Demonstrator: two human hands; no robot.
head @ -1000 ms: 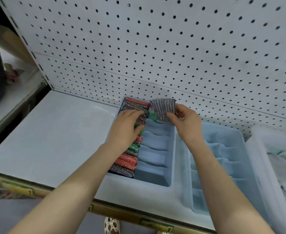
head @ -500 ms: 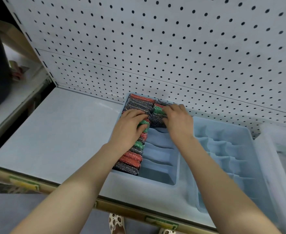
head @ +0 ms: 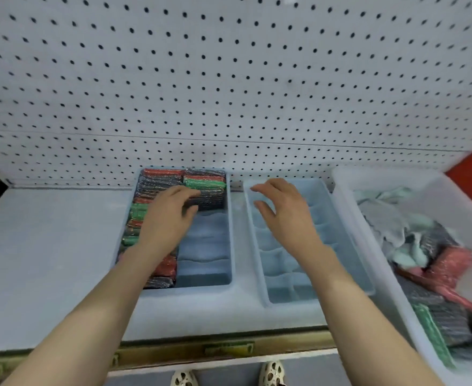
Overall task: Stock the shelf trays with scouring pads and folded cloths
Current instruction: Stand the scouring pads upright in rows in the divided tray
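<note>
A pale blue divided tray sits on the shelf against the pegboard. Its left column is packed with red, green and dark glittery scouring pads, and a few more pads fill the back of its right column. My left hand rests on the pads, its fingers touching the front dark pad of the right column. My right hand hovers with relaxed fingers and holds nothing, above a second pale blue tray whose compartments hold nothing.
A clear plastic bin at the right holds loose pads and pale green cloths. White pegboard rises behind the trays. The shelf's front edge carries a brass-coloured price rail. My shoes show below it.
My right hand has let go of the dark pad it set into the right column and moved right over the second tray. The view has swung right, showing the bin.
</note>
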